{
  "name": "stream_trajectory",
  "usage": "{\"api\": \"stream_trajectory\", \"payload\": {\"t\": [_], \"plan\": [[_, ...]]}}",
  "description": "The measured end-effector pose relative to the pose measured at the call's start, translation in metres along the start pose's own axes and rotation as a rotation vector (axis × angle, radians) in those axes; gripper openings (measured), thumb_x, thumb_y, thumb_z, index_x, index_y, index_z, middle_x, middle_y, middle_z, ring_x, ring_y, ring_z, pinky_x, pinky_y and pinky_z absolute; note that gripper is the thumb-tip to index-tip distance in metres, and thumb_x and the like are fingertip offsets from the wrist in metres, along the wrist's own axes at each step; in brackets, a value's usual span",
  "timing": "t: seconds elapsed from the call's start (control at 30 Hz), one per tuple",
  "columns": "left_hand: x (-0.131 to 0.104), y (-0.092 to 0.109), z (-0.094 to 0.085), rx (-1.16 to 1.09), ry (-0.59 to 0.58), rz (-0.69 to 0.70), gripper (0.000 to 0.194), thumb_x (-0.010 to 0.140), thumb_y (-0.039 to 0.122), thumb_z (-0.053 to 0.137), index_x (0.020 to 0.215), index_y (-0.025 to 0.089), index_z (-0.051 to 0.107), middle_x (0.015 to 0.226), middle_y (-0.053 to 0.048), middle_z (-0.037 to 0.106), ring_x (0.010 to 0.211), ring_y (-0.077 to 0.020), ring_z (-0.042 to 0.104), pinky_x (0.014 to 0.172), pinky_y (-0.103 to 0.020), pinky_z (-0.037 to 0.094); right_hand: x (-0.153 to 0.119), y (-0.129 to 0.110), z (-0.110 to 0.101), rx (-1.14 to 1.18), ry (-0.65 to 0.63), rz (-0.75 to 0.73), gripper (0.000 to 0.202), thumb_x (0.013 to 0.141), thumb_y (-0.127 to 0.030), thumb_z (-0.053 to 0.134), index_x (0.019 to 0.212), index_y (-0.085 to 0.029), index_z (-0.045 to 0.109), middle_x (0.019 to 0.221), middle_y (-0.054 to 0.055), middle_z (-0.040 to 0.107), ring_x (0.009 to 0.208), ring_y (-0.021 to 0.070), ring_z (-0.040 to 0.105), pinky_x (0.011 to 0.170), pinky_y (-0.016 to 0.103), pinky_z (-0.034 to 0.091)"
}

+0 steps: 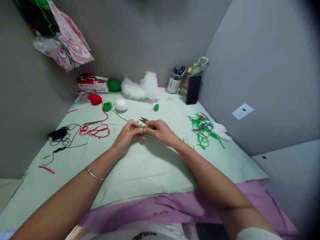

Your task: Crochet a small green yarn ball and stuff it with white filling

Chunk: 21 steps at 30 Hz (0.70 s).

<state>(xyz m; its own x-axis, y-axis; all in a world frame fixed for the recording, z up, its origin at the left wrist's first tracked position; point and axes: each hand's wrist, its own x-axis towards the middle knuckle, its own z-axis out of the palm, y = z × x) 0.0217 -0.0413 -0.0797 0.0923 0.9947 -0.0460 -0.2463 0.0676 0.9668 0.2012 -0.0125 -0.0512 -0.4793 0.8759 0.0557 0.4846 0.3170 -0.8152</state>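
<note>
My left hand and my right hand meet over the middle of the table, fingers closed on one small green yarn piece. Fingers cover most of it, so its shape cannot be made out. Just behind the fingertips show the grey blades of small scissors; their handles are hidden. A green strand runs from the small green yarn bundle toward my left hand. Farther back lies a small green knitted-looking piece, apart from both hands.
White stuffing, a white yarn ball and a red yarn ball sit toward the back. Black yarn lies left, green scraps right. A phone leans against a bottle beside a pen cup.
</note>
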Motion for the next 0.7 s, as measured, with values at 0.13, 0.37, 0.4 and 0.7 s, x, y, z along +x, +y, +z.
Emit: {"api": "stream_trajectory", "payload": {"t": [0.13, 0.37, 0.4, 0.7], "plan": [[0.000, 0.003, -0.001, -0.015, -0.059, -0.010, 0.032, 0.079, 0.039, 0.082, 0.084, 0.018, 0.059, 0.084, -0.001, 0.071, 0.077, -0.0158, 0.070, 0.076, -0.034, 0.062, 0.003, 0.013, -0.005, 0.035, -0.020, 0.031, 0.025, 0.084, -0.040, 0.065, 0.075, -0.017, 0.068, 0.063, -0.005, 0.050, 0.061, 0.0103, 0.037, 0.062, 0.028, 0.025], [0.003, 0.000, -0.007, 0.041, -0.103, 0.024, 0.037, 0.076, 0.038, 0.087, 0.091, 0.018, 0.060, 0.088, 0.001, 0.068, 0.082, -0.0163, 0.071, 0.082, -0.036, 0.062, -0.002, 0.003, -0.003, 0.032, 0.011, -0.004, 0.029, 0.089, -0.037, 0.057, 0.069, -0.017, 0.064, 0.063, -0.005, 0.046, 0.062, 0.0105, 0.036, 0.063, 0.029, 0.026], [0.004, 0.000, -0.008, 0.052, -0.107, 0.024, 0.037, 0.076, 0.038, 0.087, 0.091, 0.019, 0.059, 0.088, 0.001, 0.068, 0.081, -0.0168, 0.072, 0.081, -0.037, 0.062, -0.002, 0.001, -0.003, 0.043, -0.007, -0.020, 0.029, 0.090, -0.035, 0.055, 0.069, -0.017, 0.063, 0.064, -0.005, 0.047, 0.063, 0.0108, 0.037, 0.063, 0.028, 0.027], [0.006, -0.007, -0.004, 0.174, -0.063, 0.055, 0.025, 0.075, 0.021, 0.080, 0.088, 0.021, 0.059, 0.072, 0.005, 0.067, 0.064, -0.0129, 0.064, 0.064, -0.026, 0.051, -0.003, -0.003, 0.010, 0.066, -0.023, 0.008, 0.025, 0.089, -0.026, 0.054, 0.070, -0.017, 0.067, 0.067, -0.001, 0.058, 0.068, 0.0142, 0.049, 0.074, 0.030, 0.037]]}}
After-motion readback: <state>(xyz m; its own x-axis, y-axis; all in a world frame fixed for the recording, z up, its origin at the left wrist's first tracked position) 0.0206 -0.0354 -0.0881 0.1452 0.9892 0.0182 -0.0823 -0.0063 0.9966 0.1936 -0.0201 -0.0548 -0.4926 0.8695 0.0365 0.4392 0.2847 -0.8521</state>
